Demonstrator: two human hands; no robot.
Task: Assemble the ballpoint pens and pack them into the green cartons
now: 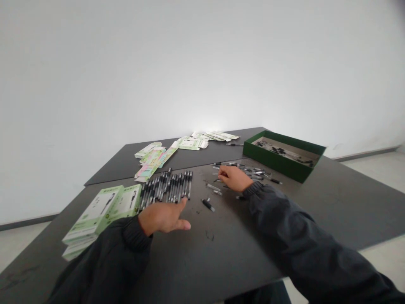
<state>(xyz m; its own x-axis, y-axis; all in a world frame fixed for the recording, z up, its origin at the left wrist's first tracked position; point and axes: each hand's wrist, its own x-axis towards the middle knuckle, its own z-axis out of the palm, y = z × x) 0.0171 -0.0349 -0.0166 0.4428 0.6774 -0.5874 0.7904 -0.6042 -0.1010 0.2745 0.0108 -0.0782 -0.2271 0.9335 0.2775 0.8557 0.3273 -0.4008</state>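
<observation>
A row of black-gripped clear pens (171, 185) lies side by side at the middle left of the dark table. Just in front of it is my left hand (166, 217), with thumb and fingers spread and nothing in it. My right hand (234, 177) rests at the near left edge of a loose heap of pens (257, 172), its fingers curled together. What those fingers hold, if anything, is hidden. Between my hands lie a short black pen part (208, 205) and a few small clear pieces (214, 188).
Green-and-white pen boxes (95, 211) are stacked at the left. Flattened cartons (155, 162) spread along the back, with more flat cartons (215, 136) near the wall. A green open box (281, 156) holding loose pens stands at the right. One pen (234, 144) lies behind the heap.
</observation>
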